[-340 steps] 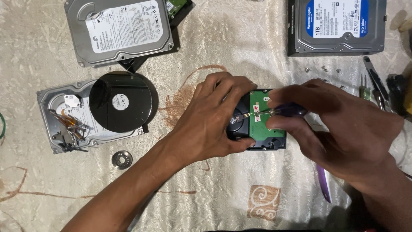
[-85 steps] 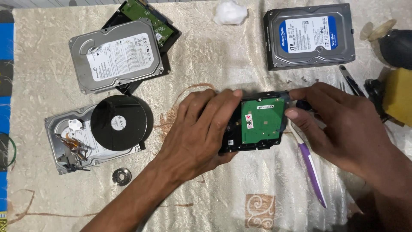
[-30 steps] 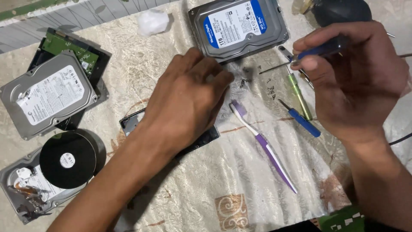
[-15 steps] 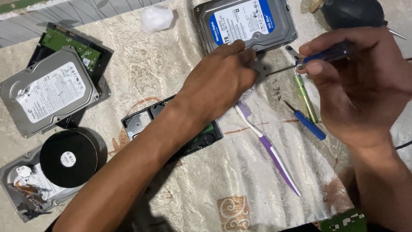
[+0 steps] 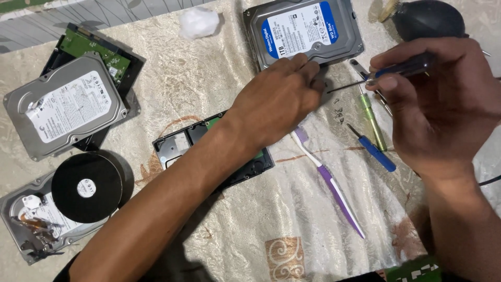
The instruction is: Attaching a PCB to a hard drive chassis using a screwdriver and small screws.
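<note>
My left hand point(image 5: 282, 99) reaches across the cloth, its bunched fingertips at the near edge of a blue-labelled hard drive point(image 5: 305, 31); what they pinch, if anything, is hidden. My right hand point(image 5: 438, 104) grips a blue-handled screwdriver point(image 5: 402, 67) held level above the cloth, its thin tip pointing at my left fingers. Several tiny screws point(image 5: 338, 112) lie just below that tip. A black hard drive with a green board point(image 5: 180, 146) lies under my left forearm, touched by neither hand.
A purple toothbrush point(image 5: 334, 183), a green screwdriver point(image 5: 373, 120) and a small blue screwdriver point(image 5: 373, 149) lie between my hands. At the left are a silver drive point(image 5: 62, 107), a green circuit board point(image 5: 88, 49) and an opened drive with its platter point(image 5: 86, 185). A white wad point(image 5: 198, 23) and a black blower point(image 5: 428, 18) sit at the back.
My left hand has come off the black drive and moved up and right to the blue-labelled drive's edge. My right hand keeps the screwdriver raised. The view has shifted right.
</note>
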